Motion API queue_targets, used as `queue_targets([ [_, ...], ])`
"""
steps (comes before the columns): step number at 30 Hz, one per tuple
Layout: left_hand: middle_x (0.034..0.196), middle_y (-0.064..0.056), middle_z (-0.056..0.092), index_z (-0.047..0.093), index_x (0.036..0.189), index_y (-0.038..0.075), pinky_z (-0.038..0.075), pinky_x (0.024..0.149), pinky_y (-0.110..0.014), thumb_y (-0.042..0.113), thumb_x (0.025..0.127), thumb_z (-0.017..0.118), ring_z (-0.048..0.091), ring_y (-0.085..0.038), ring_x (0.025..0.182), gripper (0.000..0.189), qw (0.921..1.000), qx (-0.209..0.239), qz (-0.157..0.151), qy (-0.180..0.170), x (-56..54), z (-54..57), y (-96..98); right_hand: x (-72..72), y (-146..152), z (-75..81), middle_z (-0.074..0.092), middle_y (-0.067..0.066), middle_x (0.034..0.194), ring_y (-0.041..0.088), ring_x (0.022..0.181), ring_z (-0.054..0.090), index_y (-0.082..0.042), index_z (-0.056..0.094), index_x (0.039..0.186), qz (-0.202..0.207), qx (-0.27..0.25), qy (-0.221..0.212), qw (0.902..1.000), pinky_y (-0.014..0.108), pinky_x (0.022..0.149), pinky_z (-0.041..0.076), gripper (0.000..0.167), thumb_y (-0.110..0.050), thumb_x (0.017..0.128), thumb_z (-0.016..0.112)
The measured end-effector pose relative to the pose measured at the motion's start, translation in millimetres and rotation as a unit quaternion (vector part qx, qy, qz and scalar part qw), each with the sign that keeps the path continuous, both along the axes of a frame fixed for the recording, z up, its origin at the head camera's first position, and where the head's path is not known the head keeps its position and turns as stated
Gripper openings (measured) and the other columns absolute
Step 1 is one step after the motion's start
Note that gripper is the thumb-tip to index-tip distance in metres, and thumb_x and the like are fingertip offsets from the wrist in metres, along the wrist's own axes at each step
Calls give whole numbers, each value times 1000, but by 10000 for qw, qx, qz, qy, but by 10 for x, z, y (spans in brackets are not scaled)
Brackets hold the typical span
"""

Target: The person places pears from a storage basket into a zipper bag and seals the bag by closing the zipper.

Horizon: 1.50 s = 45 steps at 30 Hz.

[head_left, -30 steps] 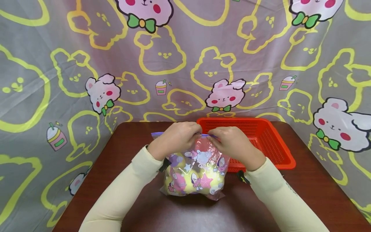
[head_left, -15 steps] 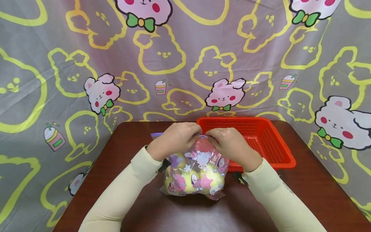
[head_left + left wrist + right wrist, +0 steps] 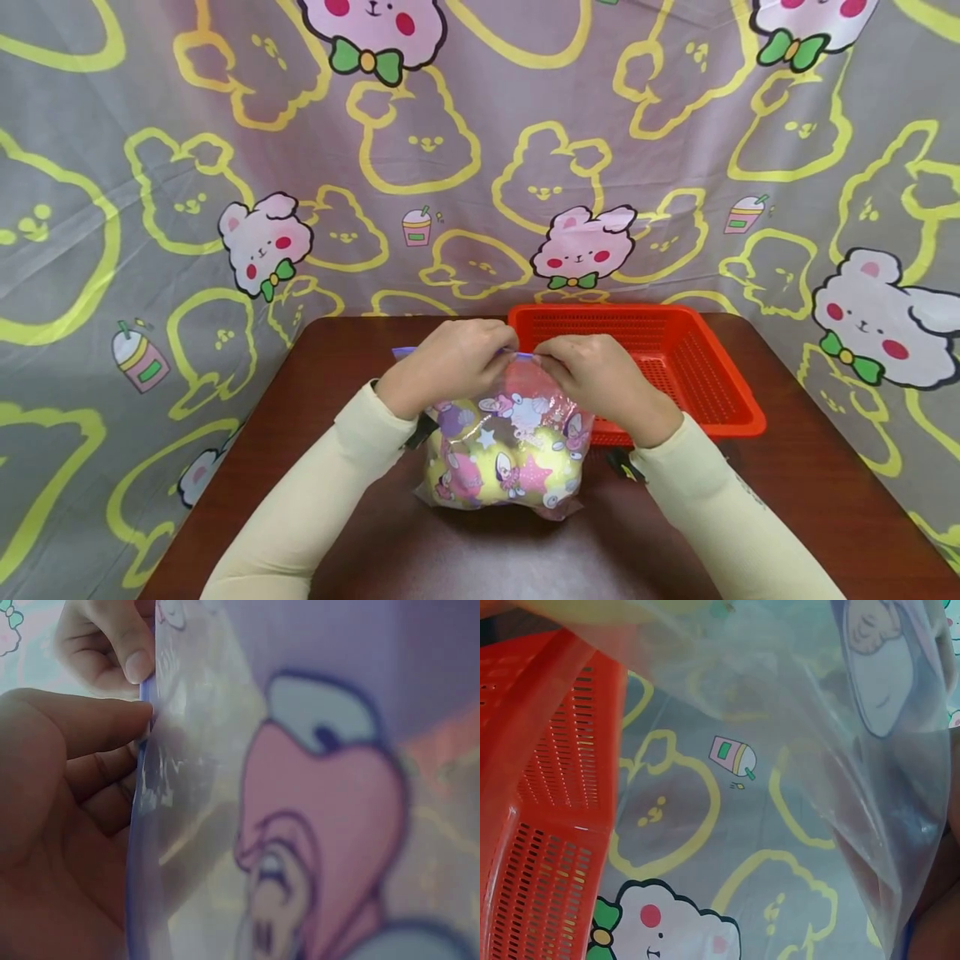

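A clear zip bag (image 3: 517,467) with pink, purple and white cartoon prints stands upright on the table, rounded out by yellow contents. A blue-purple zip strip (image 3: 524,356) runs along its top edge. My left hand (image 3: 461,354) pinches this strip near the middle, thumb and fingers on either side, as the left wrist view shows. Just to its right, my right hand (image 3: 596,375) pinches the same edge, and a narrow stretch of strip shows between the fingertips. In the right wrist view the bag's side (image 3: 885,810) hangs down from the top edge.
A red perforated plastic basket (image 3: 720,375) stands behind and to the right of the bag, partly hidden by the right hand. The dark brown table (image 3: 337,358) is bordered by a grey curtain (image 3: 480,150) with cartoon animals at the back and both sides.
The right hand has shifted slightly left along the strip. The left hand has drawn back a little to the left and down, and the bag's base stays in place.
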<state>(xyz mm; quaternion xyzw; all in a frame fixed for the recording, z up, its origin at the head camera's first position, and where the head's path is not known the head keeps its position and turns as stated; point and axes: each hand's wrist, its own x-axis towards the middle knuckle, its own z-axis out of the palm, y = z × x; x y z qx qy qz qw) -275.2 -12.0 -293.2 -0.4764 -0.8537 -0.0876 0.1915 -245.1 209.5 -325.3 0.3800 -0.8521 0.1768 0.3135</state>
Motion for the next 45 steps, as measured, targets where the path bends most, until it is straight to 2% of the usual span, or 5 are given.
queue_targets([
  [18,81,11,61,67,94,16,49,67,-17,20,92,63,50,-1,64,5,9998,-55,172,-50,19,-21,-86,59,20,-44,72,3,86,17,75,69,-6,74,96,-103,-60,-243,9996,35,75,56,17,-13,81,80],
  [25,83,10,62,67,95,16,50,69,-19,20,91,67,51,-2,67,5,9997,-8,252,27,27,-25,-117,50,5,-48,72,2,86,16,76,68,-7,73,97,-71,-71,-256,9996,34,75,56,17,-14,82,80],
  [31,81,8,60,66,94,16,50,68,-22,19,91,69,51,-7,67,5,9993,60,365,104,24,-12,-140,34,-43,-19,71,1,88,16,77,67,-8,72,100,-230,-28,-254,9994,35,77,56,17,-16,85,77],
  [35,81,7,61,66,94,16,50,68,-23,19,91,69,51,-8,67,5,9992,58,395,61,18,-12,-143,22,-88,-6,71,2,89,17,79,67,-8,72,101,-277,-7,-150,9995,36,77,55,17,-16,86,76],
  [45,85,6,63,68,98,13,51,69,-25,17,91,68,53,-9,69,7,9995,124,242,151,24,-27,-128,-11,-249,24,70,3,83,18,73,65,-4,71,97,-54,-3,222,9997,35,73,56,13,-9,86,75],
])
